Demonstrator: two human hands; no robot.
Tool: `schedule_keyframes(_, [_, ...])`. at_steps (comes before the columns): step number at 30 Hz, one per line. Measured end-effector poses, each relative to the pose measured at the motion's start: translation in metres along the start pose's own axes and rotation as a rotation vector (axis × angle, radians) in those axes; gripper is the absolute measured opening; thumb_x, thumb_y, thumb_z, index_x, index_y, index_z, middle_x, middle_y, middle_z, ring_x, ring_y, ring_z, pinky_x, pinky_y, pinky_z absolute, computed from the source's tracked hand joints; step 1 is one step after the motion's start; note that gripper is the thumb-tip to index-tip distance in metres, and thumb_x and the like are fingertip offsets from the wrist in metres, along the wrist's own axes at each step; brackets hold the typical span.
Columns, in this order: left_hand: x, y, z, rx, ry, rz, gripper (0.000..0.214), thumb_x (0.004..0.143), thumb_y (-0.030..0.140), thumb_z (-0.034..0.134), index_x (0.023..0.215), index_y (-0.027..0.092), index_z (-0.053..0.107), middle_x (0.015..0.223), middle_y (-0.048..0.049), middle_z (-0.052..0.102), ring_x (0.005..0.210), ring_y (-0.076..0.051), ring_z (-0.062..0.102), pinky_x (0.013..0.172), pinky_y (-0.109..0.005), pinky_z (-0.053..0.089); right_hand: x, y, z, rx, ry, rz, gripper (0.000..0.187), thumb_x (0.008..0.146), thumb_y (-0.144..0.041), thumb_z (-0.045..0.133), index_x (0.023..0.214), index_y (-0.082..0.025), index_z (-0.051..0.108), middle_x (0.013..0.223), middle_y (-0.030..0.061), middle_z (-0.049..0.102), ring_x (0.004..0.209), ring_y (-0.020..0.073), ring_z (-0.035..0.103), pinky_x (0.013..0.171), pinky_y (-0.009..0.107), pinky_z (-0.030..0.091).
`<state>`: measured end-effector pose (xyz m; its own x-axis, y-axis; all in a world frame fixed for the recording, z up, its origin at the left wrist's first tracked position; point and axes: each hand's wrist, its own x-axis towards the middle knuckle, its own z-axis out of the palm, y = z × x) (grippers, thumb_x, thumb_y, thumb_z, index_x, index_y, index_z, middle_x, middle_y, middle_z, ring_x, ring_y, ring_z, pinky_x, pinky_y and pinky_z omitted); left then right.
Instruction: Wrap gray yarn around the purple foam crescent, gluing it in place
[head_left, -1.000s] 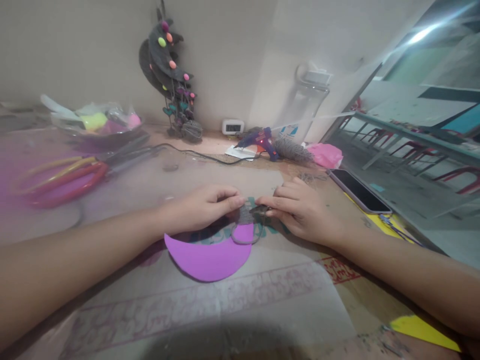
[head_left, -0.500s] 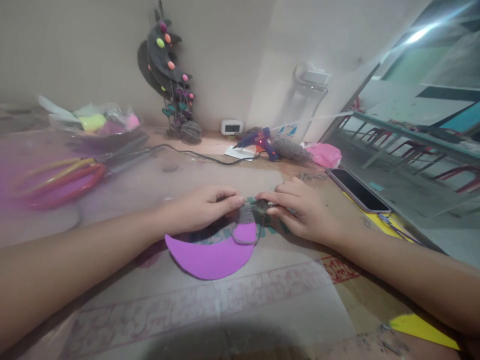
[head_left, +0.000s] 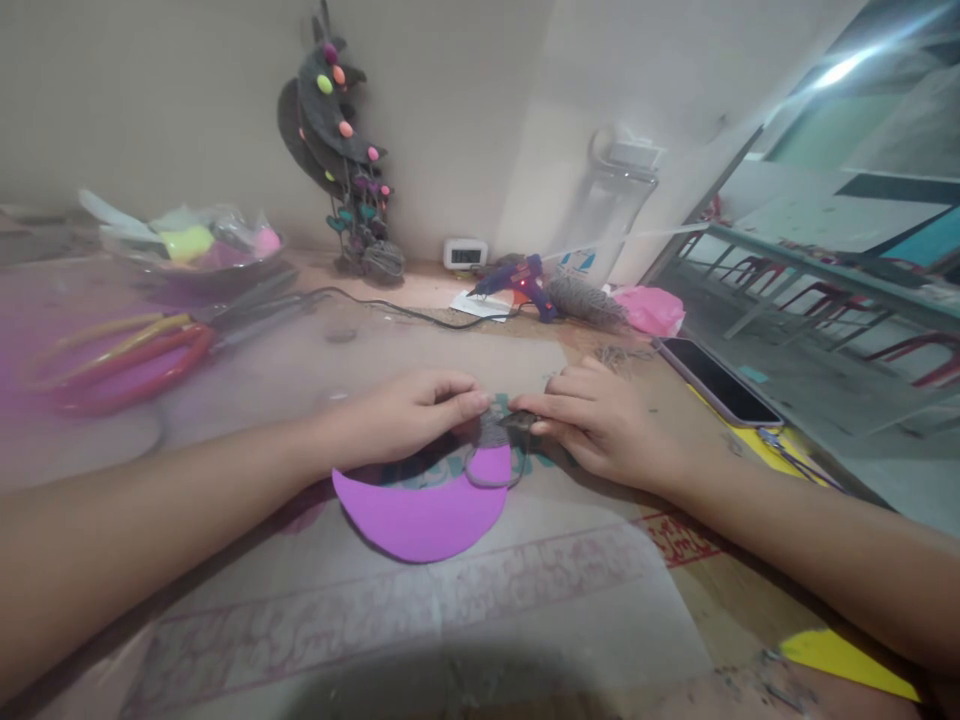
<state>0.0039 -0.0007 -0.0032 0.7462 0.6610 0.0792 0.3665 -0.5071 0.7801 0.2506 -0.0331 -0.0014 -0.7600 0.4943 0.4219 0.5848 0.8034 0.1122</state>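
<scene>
Your two hands meet at the middle of the surface (head_left: 720, 600), fingertips almost touching. Between them is a thin grey cord (head_left: 491, 478), which loops down onto the upper edge of a purple foam crescent (head_left: 420, 515). The crescent lies flat on a pale printed sheet (head_left: 450, 610), its curved side towards you, partly under your left hand (head_left: 397, 420).

The grip of your right hand (head_left: 600, 425) is closed. Forefinger and thumb pinch a dark, bunched bit of the cord at the top of the loop, and the other fingers are folded behind. The grip of your left hand is drawn together, fingers curled with the tips at the same spot. Whether they actually clamp the cord cannot be told, because the fingers hide it.

Both forearms stretch in from the lower corners and lie low, with the wrists and heels of the hands on the surface. That looks like a steadying pose for small, fine work, and the left hand also seems to weigh down the foam so it does not slide.

Tools sit out of the way but within reach: red and yellow handled scissors (head_left: 127, 355) far left, a purple glue gun (head_left: 521, 280) behind the hands with a red light showing, and a phone (head_left: 716, 382) face up to the right
</scene>
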Motion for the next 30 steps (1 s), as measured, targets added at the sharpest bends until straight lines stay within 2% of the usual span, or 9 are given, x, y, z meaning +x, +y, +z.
schedule_keyframes(8, [-0.0002, 0.0018, 0.0001, 0.062, -0.004, 0.015, 0.042, 0.095, 0.046, 0.037, 0.072, 0.018, 0.057, 0.069, 0.0005, 0.061, 0.067, -0.014, 0.055, 0.066, -0.025, 0.041, -0.0012, -0.0015, 0.0012, 0.016, 0.047, -0.020, 0.030, 0.098, -0.030, 0.045, 0.110, -0.013, 0.067, 0.068, 0.0019, 0.054, 0.066, 0.0157, 0.048, 0.066, 0.030, 0.030])
schedule_keyframes(30, [-0.0009, 0.0022, 0.0001, 0.107, -0.004, 0.050, 0.042, 0.096, 0.045, 0.036, 0.075, 0.018, 0.060, 0.071, 0.0002, 0.062, 0.069, -0.014, 0.057, 0.069, -0.025, 0.041, 0.0007, -0.0013, 0.0021, -0.045, 0.010, -0.056, 0.028, 0.098, -0.030, 0.045, 0.109, -0.015, 0.067, 0.069, 0.0018, 0.057, 0.066, 0.0152, 0.049, 0.065, 0.031, 0.028])
